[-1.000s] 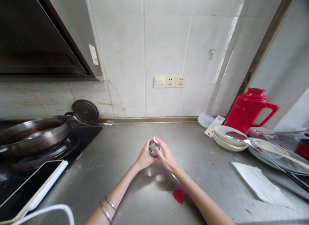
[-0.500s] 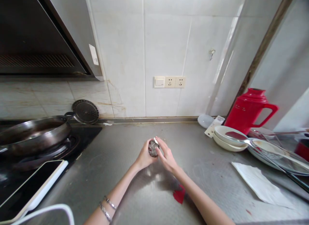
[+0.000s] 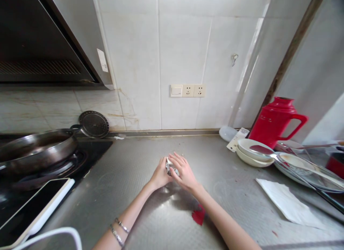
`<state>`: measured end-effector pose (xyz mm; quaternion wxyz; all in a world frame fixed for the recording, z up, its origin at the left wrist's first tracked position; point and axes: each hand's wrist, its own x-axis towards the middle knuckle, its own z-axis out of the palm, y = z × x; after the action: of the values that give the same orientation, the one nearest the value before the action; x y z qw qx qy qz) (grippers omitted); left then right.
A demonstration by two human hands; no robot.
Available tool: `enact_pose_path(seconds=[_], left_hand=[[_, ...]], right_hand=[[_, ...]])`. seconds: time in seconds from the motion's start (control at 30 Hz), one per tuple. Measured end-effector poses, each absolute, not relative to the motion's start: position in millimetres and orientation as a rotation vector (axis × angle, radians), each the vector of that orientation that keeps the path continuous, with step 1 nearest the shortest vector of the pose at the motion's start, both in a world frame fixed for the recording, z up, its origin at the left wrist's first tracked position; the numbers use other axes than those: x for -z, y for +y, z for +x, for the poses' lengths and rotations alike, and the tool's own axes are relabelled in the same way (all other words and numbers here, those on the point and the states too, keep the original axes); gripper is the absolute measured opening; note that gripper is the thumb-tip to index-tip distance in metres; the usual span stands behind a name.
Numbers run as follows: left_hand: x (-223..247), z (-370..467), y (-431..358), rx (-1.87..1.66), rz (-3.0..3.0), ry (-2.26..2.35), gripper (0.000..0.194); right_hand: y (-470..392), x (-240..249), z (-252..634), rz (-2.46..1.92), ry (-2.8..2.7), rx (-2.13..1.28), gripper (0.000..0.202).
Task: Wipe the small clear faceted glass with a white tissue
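Note:
Above the middle of the steel counter (image 3: pixel 129 164), my left hand (image 3: pixel 159 175) is wrapped round a small, shiny, dark-and-silver round object (image 3: pixel 169 168). My right hand (image 3: pixel 185 172) lies over its right side and top, fingers bent round it. A bit of white material (image 3: pixel 168 160) shows at the top, by the right fingertips; what it is cannot be made out. The hands cover much of the object. On the counter below my right wrist lies a red scrap (image 3: pixel 198 215).
A pan (image 3: pixel 40 153) sits on the stove at left, near a white-cased phone (image 3: pixel 34 207) and cable. At right are a red thermos (image 3: pixel 274 123), stacked bowls (image 3: pixel 254 160), plates with utensils and a white paper napkin (image 3: pixel 288 203).
My right hand has moved left over the round object and covers more of it. The white bit has shifted left. The whole view has shifted slightly.

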<state>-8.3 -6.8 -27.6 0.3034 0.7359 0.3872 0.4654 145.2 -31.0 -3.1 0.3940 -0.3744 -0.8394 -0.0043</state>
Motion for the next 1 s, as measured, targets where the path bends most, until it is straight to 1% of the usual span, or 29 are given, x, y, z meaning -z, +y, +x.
enact_pose_path(seconds=[0.1,0.27,0.4,0.5,0.57,0.7,0.77,0.87,1.0], left_hand=[[25,-8,-7,-1.228,1.932,1.037,0.068],[26,-8,-6,-1.259,1.895,0.954,0.068],[24,-7,-8,-1.222,1.883,0.960,0.066],[20,-7,-8,-1.218,1.834,1.000,0.072],[17,-8,-7,-1.224,1.780,1.020,0.072],[17,-9,-4,-1.250,1.673,0.974,0.063],[18,-9,-4,-1.263,1.690,0.958,0.062],[18,-7,-6,-1.249,1.723,1.003,0.064],[19,-6,-7,-1.193,1.552,1.003,0.066]], right_hand=[[-30,2,148,-0.932,-2.098,0.029,0.041],[-33,-1,147,-0.798,-2.172,0.050,0.043],[-30,0,149,-0.880,-2.118,-0.009,0.041],[-26,2,153,-0.915,-2.042,-0.065,0.041],[-25,3,153,-0.848,-2.052,-0.059,0.044],[-29,4,149,-0.675,-2.146,0.009,0.055],[-30,4,147,-0.657,-2.176,0.017,0.057],[-29,4,146,-0.716,-2.143,-0.049,0.053],[-26,5,150,-0.841,-2.011,-0.146,0.048]])
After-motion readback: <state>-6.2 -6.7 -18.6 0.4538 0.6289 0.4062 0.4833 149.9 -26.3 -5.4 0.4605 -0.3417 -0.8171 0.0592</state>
